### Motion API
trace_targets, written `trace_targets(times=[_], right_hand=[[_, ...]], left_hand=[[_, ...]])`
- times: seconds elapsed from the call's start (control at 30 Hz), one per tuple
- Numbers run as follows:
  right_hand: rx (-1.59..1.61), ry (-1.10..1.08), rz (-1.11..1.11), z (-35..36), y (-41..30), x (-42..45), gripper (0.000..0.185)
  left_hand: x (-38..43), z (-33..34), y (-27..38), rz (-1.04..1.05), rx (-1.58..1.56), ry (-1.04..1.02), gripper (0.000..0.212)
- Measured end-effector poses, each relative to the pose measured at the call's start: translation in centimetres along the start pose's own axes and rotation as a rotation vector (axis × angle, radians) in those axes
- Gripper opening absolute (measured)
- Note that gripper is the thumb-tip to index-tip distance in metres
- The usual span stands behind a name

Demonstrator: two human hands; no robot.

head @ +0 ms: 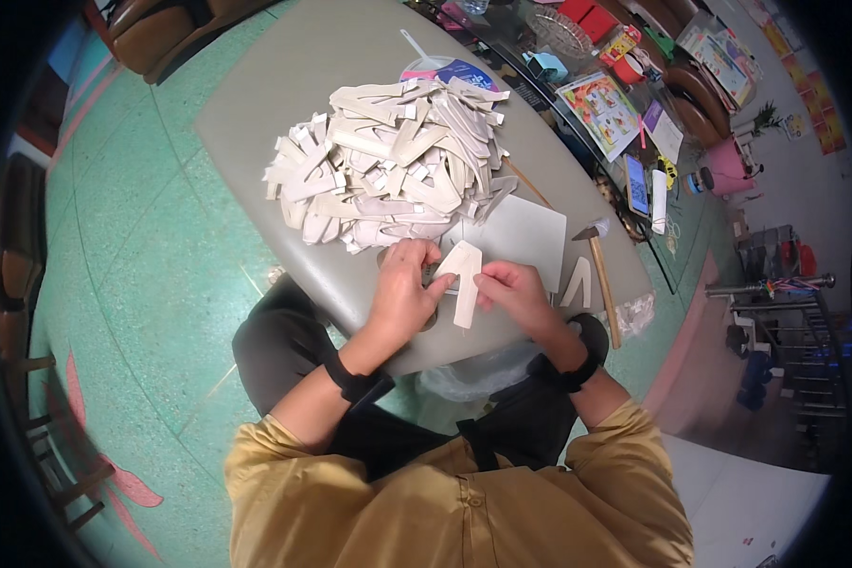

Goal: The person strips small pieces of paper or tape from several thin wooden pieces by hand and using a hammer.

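Over the near end of a padded grey surface [255, 142], I hold a cream V-shaped strap piece [468, 284] between my hands. The thumb and fingers of my left hand [405, 284] are at its left leg. On the other side, the fingertips of my right hand [515, 291] pinch the right leg's edge. Beneath and beyond it lies a flat light-grey plate [525, 234]. A similar V-shaped piece [577, 282] rests right of my right hand, beside a wooden-handled hammer [603, 291]. Past my hands rises a large heap of such pieces [397, 163]. A dark object under my left hand is mostly hidden.
Behind the heap is a tub [461, 71] with a white stick-like handle [415, 48]. A thin wooden stick [529, 181] lies right of the heap. Along the right stands a cluttered dark table with a phone [636, 184] and a picture sheet [600, 113]. Clear plastic [468, 376] hangs between my knees.
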State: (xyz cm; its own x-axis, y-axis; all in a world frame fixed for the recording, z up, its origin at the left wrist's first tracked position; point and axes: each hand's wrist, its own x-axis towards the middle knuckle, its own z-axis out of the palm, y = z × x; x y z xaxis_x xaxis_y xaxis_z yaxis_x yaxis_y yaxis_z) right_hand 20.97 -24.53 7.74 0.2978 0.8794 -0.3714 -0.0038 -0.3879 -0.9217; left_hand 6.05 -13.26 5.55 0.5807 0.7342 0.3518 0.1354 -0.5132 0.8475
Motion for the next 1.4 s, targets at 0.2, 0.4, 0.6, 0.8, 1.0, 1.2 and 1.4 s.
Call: trace_targets(times=[0.2,0.4,0.6,0.8,1.0,1.2,1.4], right_hand=[[-0.011,0.161,-0.035,1.1,1.5,0.3,0.016],[-0.068,0.237,-0.057,2.2,1.7,0.1,0.017],[-0.286,0.344,-0.248,2.9,2.1,0.2,0.014],[-0.477,0.415,-0.387,3.6,1.0,-0.1,0.012],[-0.535,0.437,-0.324,3.8,0.6,0.2,0.009],[-0.510,0.299,-0.336,1.4,2.6,1.1,0.010],[-0.099,-0.064,0.038,-1.1,1.8,1.0,0.013]], left_hand=[[-1.1,1.1,0.3,-0.229,-0.231,-0.150,0.011],[-1.3,1.4,-0.2,-0.246,-0.254,-0.165,0.012],[-1.1,1.1,1.0,-0.269,-0.214,-0.155,0.009],[-1.1,1.3,0.7,-0.280,-0.264,-0.141,0.007],[-1.4,1.0,1.2,-0.288,-0.282,-0.170,0.006],[-1.0,1.4,-0.2,-0.153,-0.340,-0.232,0.009],[0.4,-0.8,-0.4,-0.355,-0.353,-0.195,0.019]])
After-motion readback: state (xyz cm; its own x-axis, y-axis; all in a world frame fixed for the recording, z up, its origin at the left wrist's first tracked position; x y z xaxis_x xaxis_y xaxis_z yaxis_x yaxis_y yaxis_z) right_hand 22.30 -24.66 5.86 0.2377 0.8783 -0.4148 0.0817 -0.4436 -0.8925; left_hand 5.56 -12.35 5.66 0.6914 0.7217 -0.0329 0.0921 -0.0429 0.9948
